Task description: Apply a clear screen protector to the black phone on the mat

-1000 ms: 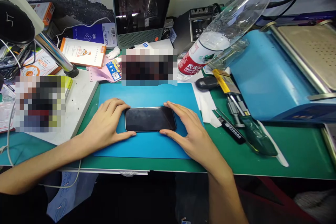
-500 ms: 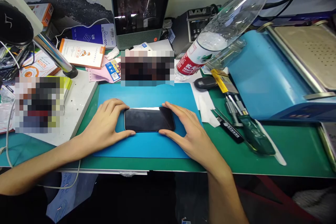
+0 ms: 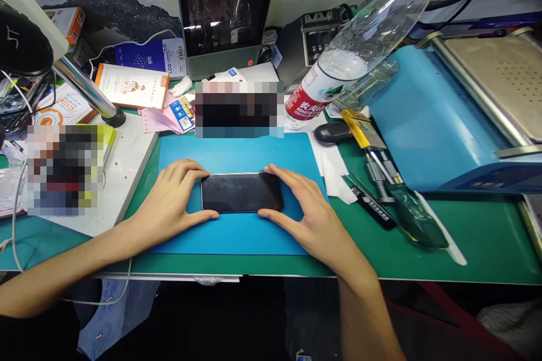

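Blue matting (image 3: 237, 237) cushions a dark-faced smartphone (image 3: 242, 193), which lies lengthwise across the middle of a green workbench (image 3: 486, 245) as a person steadies it with both bare hands. The left hand (image 3: 171, 194) clasps the phone's left end, thumb against the near long edge and fingertips at the far corner; the right hand (image 3: 311, 211) mirrors it at the other end. Fingers and thumbs are clamped lightly, it appears, on the phone's rim, though how hard they press cannot be told. The glass between them is unlit and uncovered, catching only a dull sheen. The step in hand looks to be one of holding and squaring the phone; any move from this pose would call for even pressure from both sides, with thumbs kept to the edge and off the display. To the right, well apart from the hands, lie a green-handled screwdriver (image 3: 417, 217) and slim black tweezers (image 3: 375, 208), neither in use. Behind the mat, a clear bottle with a red cap (image 3: 309, 96) stands near a tablet-like screen (image 3: 228, 17), whose dark face reflects a similar bottle.
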The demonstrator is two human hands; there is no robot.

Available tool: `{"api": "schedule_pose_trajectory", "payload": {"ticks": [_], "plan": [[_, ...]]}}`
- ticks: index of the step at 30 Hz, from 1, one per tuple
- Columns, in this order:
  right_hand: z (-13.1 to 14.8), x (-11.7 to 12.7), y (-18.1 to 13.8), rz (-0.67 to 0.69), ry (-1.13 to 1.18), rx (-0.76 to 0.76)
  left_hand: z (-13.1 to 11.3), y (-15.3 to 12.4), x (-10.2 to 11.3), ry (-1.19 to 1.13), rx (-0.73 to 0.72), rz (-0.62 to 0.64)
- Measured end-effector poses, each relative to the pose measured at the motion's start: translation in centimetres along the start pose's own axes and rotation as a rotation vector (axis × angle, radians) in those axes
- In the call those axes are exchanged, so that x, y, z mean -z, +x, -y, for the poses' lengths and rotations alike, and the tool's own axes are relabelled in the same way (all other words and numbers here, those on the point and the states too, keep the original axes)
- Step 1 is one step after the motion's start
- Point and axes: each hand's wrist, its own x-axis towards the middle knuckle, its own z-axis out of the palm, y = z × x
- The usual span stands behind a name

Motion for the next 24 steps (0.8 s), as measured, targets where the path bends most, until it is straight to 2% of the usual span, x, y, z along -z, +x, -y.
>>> {"api": "schedule_pose_trajectory", "payload": {"ticks": [24], "plan": [[0.21, 0.1, -0.1, 0.001, 0.018, -0.031, 0.08, 0.07, 0.16, -0.019, 0.003, 0.009]]}}
